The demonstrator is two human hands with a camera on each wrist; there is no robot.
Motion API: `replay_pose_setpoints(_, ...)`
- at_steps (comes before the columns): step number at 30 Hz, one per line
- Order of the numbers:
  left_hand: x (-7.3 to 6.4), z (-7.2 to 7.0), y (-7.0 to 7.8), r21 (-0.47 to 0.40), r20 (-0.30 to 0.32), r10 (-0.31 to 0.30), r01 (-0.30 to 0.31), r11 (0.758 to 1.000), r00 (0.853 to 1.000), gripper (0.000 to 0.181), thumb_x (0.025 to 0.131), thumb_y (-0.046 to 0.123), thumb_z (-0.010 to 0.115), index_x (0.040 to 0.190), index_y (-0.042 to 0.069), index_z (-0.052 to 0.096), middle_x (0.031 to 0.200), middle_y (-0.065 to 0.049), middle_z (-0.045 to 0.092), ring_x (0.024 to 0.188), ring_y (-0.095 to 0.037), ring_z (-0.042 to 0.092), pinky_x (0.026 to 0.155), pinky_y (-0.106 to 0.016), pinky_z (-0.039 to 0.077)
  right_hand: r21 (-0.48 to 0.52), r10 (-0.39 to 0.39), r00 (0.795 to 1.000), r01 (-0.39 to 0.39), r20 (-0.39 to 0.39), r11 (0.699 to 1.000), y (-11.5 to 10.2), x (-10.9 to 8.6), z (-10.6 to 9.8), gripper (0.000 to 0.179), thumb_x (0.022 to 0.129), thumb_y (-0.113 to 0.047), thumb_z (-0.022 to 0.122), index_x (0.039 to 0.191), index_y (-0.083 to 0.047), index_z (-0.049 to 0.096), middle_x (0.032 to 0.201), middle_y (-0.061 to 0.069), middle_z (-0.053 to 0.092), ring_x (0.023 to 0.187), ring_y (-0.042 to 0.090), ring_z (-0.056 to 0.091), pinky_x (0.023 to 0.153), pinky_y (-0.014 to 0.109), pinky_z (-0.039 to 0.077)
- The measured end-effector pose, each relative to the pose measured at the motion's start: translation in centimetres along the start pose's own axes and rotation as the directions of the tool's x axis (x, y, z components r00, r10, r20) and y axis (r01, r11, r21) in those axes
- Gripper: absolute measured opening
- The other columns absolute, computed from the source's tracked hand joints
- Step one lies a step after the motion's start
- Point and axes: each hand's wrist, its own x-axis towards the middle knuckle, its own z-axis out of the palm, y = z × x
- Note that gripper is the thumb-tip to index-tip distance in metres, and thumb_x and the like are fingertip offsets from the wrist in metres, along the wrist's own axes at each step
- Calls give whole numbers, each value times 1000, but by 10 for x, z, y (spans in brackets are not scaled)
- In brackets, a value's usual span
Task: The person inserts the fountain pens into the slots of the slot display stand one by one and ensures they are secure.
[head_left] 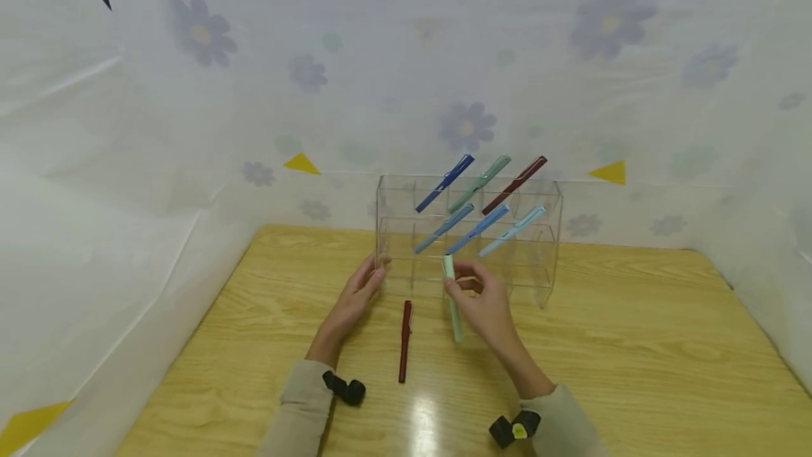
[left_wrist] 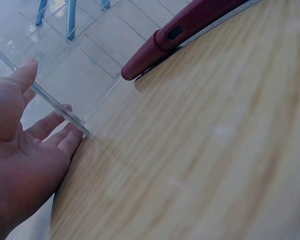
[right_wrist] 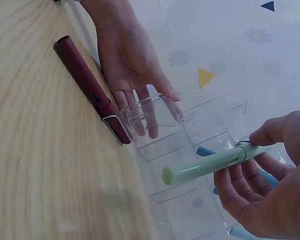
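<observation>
My right hand (head_left: 485, 302) pinches a pale green pen (head_left: 453, 302) between thumb and fingers, in front of the lower part of a clear acrylic pen rack (head_left: 396, 266). In the right wrist view the pale green pen (right_wrist: 205, 167) slants across the rack, its clip near the thumb. My left hand (head_left: 352, 300) touches the rack's left side, fingers fairly straight; the left wrist view shows the thumb and fingers (left_wrist: 50, 125) about the panel's edge. A dark red pen (head_left: 405, 340) lies on the table between the hands.
Blue (head_left: 445, 183), green (head_left: 480, 184) and dark red (head_left: 515, 185) pens lean in the rack's upper row. Below them sit a grey-blue pen (head_left: 444, 228), a blue pen (head_left: 478, 229) and a light blue pen (head_left: 512, 230). A flowered sheet (head_left: 393, 69) hangs behind the wooden table (head_left: 634, 344).
</observation>
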Motion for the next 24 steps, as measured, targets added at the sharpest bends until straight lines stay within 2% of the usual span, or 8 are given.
replay_pose_setpoints(6, 0, 1, 0, 4, 2, -9, 9, 1000, 1000, 55, 112, 33, 44, 164, 23, 27, 163, -17, 33, 151, -34, 29, 118, -61, 25, -3, -16, 1000, 16, -25, 1000, -6, 6, -1, 31, 95, -1, 70, 126, -3, 66, 108, 15, 68, 95, 28, 66, 72, 25, 58)
replay_pose_setpoints(10, 0, 0, 0, 7, 5, -10, 10, 1000, 1000, 55, 112, 33, 44, 164, 24, 27, 163, -17, 34, 151, -33, 29, 118, -61, 25, 21, -35, 999, 35, -35, 999, -9, 11, 0, 34, 95, 0, 70, 128, -2, 63, 110, 18, 69, 97, 29, 66, 78, 25, 57)
replay_pose_setpoints(15, 0, 0, -1, 9, 7, -5, 5, 1000, 1000, 56, 113, 31, 43, 165, 19, 25, 162, -17, 34, 151, -34, 28, 118, -62, 25, 81, -66, 997, 70, -43, 994, -14, 18, -2, 40, 95, 4, 69, 133, -2, 58, 109, 22, 69, 94, 32, 69, 73, 28, 59)
replay_pose_setpoints(20, 0, 1, 0, 8, 3, -6, 6, 1000, 1000, 57, 113, 31, 43, 165, 17, 24, 162, -15, 36, 151, -34, 29, 118, -62, 25, 161, -93, 994, 100, -53, 982, -19, 24, -6, 46, 95, 5, 68, 138, -5, 55, 107, 24, 67, 88, 28, 70, 74, 43, 62)
replay_pose_setpoints(24, 0, 0, -2, 2, -2, -7, 7, 1000, 1000, 56, 113, 30, 43, 164, 17, 26, 162, -15, 37, 151, -35, 29, 117, -64, 25, 219, -99, 993, 110, -62, 970, -21, 29, -8, 47, 96, 6, 66, 139, -6, 53, 107, 26, 66, 86, 24, 71, 76, 47, 61)
